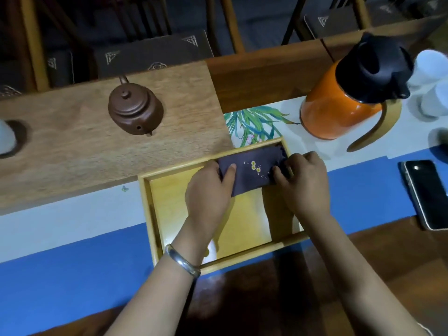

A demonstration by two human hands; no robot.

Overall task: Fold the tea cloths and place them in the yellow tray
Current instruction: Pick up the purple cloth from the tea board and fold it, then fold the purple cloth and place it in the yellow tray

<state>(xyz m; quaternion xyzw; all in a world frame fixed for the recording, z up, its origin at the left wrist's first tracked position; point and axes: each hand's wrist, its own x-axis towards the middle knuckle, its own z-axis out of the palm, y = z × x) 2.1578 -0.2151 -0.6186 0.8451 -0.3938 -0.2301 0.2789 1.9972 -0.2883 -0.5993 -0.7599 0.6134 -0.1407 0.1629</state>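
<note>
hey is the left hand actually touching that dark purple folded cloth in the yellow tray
Touching. The head view shows the left hand with its thumb pressed on top of the dark purple embroidered cloth.

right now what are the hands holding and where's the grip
Both hold the folded dark tea cloth in the yellow tray: left hand at its left end, right hand at its right end.

Folded dark tea cloth [252, 169], yellow embroidery, at far end of yellow tray [155, 214]; left hand [208, 190] and right hand [303, 180] grip its ends. On bench [388, 251]: brown teapot [134, 110], orange flask [344, 98], phone [426, 192]
</note>
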